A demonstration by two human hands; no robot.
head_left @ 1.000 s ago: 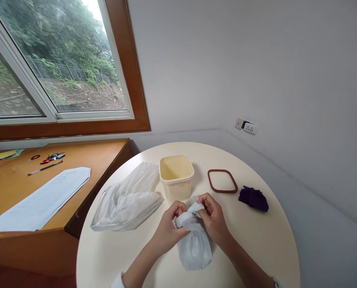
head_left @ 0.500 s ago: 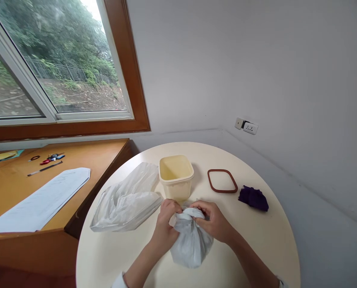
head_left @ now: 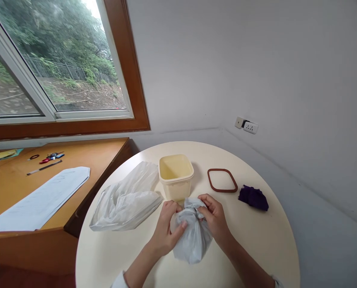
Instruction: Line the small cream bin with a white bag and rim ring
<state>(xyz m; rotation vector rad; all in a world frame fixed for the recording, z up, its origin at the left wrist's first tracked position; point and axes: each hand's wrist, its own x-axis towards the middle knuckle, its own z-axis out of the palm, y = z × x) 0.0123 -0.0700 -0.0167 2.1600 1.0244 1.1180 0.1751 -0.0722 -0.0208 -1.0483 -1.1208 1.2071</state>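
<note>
A whitish plastic bag [head_left: 192, 242], gathered and twisted at its top, rests near the front of the round table. My left hand [head_left: 165, 232] grips its left side, thumb lying on the front and fingers behind. With thumb and fingers, my right hand [head_left: 215, 218] pinches the bunched top of the bag. What the bag contains, if anything, is hidden. Just beyond my hands stands an open cream plastic tub [head_left: 178, 188]. A second crumpled, translucent plastic bag [head_left: 124, 204] lies to the left of the tub.
On the round table [head_left: 244, 256], a reddish-brown rounded square frame [head_left: 222, 190] and a dark purple cloth [head_left: 253, 197] lie at the right. The wooden desk [head_left: 106, 154] at left bears paper sheets [head_left: 43, 204], a pen [head_left: 44, 167] and keys [head_left: 51, 157]. A wall socket [head_left: 251, 127] is behind.
My left thumb has moved onto the front of the gathered bag, its grip loosened at the top. My right hand has shifted slightly up, and the bunched top now stands higher.
</note>
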